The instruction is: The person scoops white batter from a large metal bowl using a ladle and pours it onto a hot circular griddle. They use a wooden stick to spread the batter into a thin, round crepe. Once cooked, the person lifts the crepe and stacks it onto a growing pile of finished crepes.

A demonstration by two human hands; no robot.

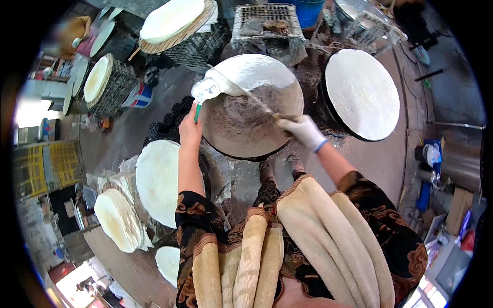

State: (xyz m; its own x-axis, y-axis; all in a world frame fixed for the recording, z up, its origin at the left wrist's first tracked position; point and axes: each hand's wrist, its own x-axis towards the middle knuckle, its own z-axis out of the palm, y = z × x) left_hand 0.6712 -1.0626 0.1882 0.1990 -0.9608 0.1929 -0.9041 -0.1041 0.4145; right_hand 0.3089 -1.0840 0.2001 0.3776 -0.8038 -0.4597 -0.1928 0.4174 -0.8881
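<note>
Likely soft, slippery batter [262, 66] calls for handle grips: left hand [190, 128] clasps green-handled scoop [197, 110], right hand [303, 131] long spreader [258, 102].

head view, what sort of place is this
Probably a small workshop for thin flatbreads or pancakes: a round griddle partly covered in white batter, another white round at right, and a stack of pale rounds at left.

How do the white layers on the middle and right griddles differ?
The middle layer covers only the far part of its griddle, with an uneven edge; the right layer is a near-circular round. A green-handled tool in the left hand is at the middle layer; no hand touches the right layer. Both are white.
</note>
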